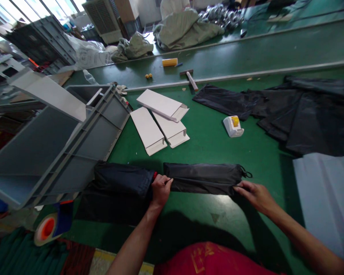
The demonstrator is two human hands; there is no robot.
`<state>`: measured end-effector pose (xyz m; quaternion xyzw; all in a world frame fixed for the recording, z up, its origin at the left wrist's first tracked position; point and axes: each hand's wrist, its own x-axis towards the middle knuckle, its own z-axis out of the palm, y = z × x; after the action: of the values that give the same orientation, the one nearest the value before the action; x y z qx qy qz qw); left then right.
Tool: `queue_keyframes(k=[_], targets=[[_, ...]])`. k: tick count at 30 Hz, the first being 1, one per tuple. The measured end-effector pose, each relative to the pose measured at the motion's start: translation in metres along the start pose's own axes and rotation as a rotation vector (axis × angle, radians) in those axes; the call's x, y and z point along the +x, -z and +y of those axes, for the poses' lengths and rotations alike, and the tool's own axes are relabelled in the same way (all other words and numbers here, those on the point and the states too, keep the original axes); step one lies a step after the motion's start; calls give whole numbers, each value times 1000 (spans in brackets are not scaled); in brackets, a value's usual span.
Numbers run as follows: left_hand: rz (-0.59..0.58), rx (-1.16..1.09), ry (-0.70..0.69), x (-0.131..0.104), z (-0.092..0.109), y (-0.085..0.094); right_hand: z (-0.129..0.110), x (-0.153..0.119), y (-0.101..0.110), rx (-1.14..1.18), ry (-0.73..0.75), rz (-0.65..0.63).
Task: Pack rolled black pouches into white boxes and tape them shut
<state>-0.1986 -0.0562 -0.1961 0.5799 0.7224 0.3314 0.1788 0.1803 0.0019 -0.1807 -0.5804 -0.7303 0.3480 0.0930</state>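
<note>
A long black drawstring pouch (pixel 202 177) lies flat across the green table. My left hand (pixel 161 187) pinches its left end, and my right hand (pixel 250 192) pinches its lower right corner, close to the cord. Just left of my left hand rests a dark, filled pouch (pixel 123 178) with a bit of red showing at its right end. More black fabric lies beneath that one. Beyond the pouches are several white boxes (pixel 148 130) and a white tape dispenser (pixel 233 126) with a yellow core.
A grey crate (pixel 103 130) stands at the left, with a tape roll (pixel 47 229) below it. Black bags (pixel 309 118) are piled at the right above pale sheets (pixel 329 198). A hammer (pixel 192 80) and a yellow roll (pixel 169 62) lie farther back.
</note>
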Motion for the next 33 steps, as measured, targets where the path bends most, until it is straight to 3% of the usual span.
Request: queue_keyframes(k=[2, 4, 6, 8, 9, 12, 15, 18, 22, 29, 33], targets=[[-3, -12, 97, 3, -1, -2, 2, 3, -2, -92, -110, 46], [-22, -34, 185, 5, -1, -2, -7, 6, -1, -270, -167, 185], [-49, -63, 263, 8, -1, -2, -31, 10, -2, -445, -59, 371], [-73, -92, 333, 11, -1, -1, -68, 17, -8, -531, 210, 447], [-83, -106, 364, 13, -1, 0, -88, 21, -13, -538, 364, 403], [-110, -143, 417, 17, 0, 2, -136, 41, -38, -582, 754, 116], [-130, -162, 415, 20, 1, 3, -147, 69, -62, -622, 920, -58], [-140, -154, 394, 25, 2, 2, -136, 93, -71, -626, 908, -109], [-168, -106, 372, 35, 2, -1, -128, 107, -67, -642, 851, -143], [-178, 179, 312, 55, 17, -10, -136, 95, -67, -645, 692, -44], [-121, 367, 189, 92, 34, -7, -131, 80, -67, -637, 517, 62]])
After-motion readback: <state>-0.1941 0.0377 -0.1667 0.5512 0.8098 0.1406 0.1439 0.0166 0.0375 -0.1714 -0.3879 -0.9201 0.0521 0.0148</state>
